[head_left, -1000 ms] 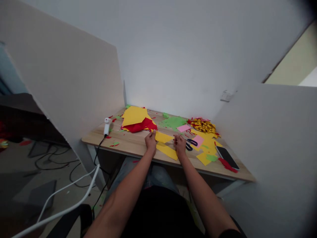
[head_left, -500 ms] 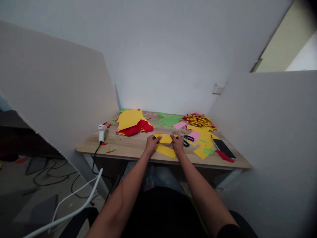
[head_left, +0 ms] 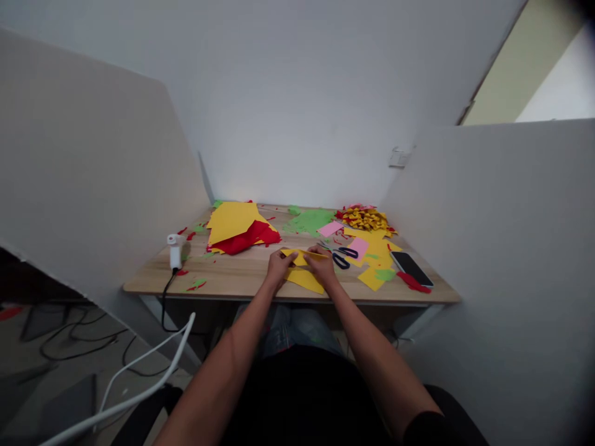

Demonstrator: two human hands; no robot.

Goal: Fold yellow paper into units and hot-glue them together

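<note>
Between my two hands is a small piece of yellow paper [head_left: 300,257], bent along its middle. My left hand [head_left: 279,267] pinches its left end between thumb and fingers. My right hand [head_left: 321,266] is closed on the right part, its thumb pressed near the middle. Just below, a second yellow sheet [head_left: 304,280] lies flat at the table's front edge. Beside my right hand rest scissors [head_left: 343,256] with dark handles, their blades pointing left. Fingertips behind the paper are hidden.
Yellow sheets [head_left: 232,220] with red paper [head_left: 251,238] lie on the left of the table [head_left: 232,272]. Green paper [head_left: 311,221], a heap of folded yellow pieces [head_left: 367,218], pink slips [head_left: 357,249] and a phone [head_left: 411,267] are farther right. A white glue gun [head_left: 175,253] stands left.
The paper was held nearly flat by both ends; now it is bent, with my right hand moved inward over it. The camera view has shifted slightly.
</note>
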